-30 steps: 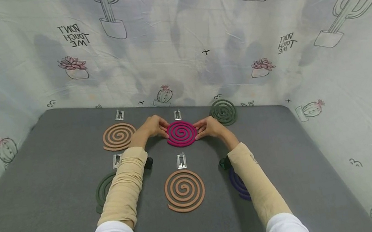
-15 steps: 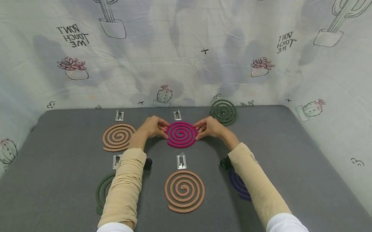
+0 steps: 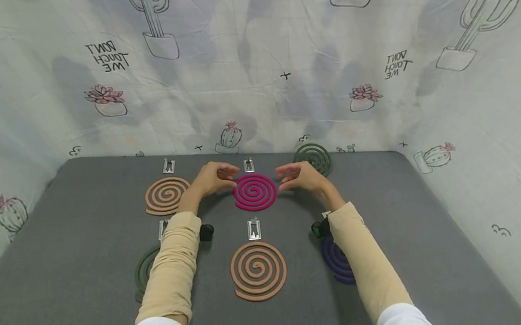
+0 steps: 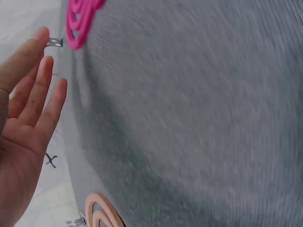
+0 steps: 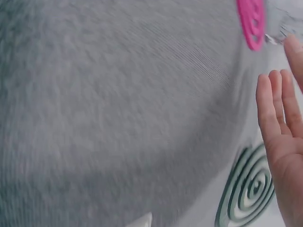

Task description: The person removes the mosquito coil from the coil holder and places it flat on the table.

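A magenta mosquito coil (image 3: 254,191) lies flat on the grey table, in the middle of the back row. On its left side my left hand (image 3: 213,179) hovers with fingers relaxed, the fingertips close to the coil's edge. Opposite, my right hand (image 3: 303,176) stands a little off the coil's right edge, holding nothing. Both wrist views show the fingers extended and apart from the coil. Just behind it lies a small metal coil stand (image 3: 248,164). An orange coil (image 3: 167,195) is beside my left wrist, and a dark green coil (image 3: 315,158) sits behind my right hand.
In front lie another orange coil (image 3: 258,271) with a metal stand (image 3: 254,229) above it, a green coil (image 3: 143,270) partly under my left sleeve and a purple coil (image 3: 337,263) partly under my right. A cactus-print cloth (image 3: 248,75) hangs behind the grey table (image 3: 76,238).
My fingers have let go of the magenta coil's edges. The right hand has moved off to the right, while the left has loosened; the coil stays in its place on the table.
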`<state>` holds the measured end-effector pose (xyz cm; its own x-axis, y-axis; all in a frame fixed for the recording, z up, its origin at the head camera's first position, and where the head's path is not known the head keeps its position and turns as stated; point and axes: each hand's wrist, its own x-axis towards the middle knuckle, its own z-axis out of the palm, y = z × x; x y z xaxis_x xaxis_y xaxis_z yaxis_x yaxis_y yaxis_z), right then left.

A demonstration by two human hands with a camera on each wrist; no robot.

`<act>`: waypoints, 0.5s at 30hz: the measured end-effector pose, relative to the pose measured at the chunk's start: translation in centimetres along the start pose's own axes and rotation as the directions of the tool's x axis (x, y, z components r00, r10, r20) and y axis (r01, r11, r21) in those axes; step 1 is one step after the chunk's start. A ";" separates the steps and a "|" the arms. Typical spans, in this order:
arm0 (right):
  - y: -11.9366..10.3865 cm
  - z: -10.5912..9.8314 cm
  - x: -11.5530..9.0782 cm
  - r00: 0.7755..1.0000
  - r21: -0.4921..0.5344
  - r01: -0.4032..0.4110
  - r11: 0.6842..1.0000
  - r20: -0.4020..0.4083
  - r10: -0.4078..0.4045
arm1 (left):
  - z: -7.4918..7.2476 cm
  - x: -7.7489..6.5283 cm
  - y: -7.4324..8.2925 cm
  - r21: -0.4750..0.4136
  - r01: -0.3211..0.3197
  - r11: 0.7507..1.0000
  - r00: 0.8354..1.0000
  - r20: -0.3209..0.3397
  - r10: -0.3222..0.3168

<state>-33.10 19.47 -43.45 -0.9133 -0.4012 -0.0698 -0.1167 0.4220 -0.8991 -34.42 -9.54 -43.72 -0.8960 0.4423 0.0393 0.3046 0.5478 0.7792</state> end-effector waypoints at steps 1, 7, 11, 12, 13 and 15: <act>0.1 -0.4 -0.3 1.000 0.042 0.011 0.999 -0.002 -0.011 | 0.1 0.1 0.1 -0.015 -0.016 1.000 1.000 -0.014 0.016; 0.4 -3.3 -2.2 0.999 0.168 0.030 0.985 -0.026 -0.026 | 0.9 1.1 1.1 -0.081 -0.081 0.993 0.996 -0.045 0.078; 0.8 -5.3 -3.4 0.999 0.199 0.002 0.980 -0.051 0.008 | 1.3 1.9 2.2 -0.119 -0.098 0.988 0.995 -0.042 0.094; 0.9 -5.8 -3.7 0.998 0.209 -0.006 0.978 -0.059 0.018 | 1.4 2.1 2.7 -0.134 -0.096 0.986 0.995 -0.042 0.091; 1.0 -6.3 -4.0 0.997 0.221 -0.010 0.975 -0.067 0.025 | 1.5 2.3 3.0 -0.149 -0.097 0.984 0.995 -0.041 0.092; 1.2 -7.2 -4.5 0.996 0.245 -0.014 0.969 -0.080 0.034 | 1.6 2.6 3.9 -0.176 -0.093 0.980 0.995 -0.041 0.087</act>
<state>-31.96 27.62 -41.07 -0.9449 -0.3205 -0.0659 -0.0048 0.2151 -0.9766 -35.05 -5.07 -41.59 -0.8785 0.4591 0.1324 0.3249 0.3708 0.8700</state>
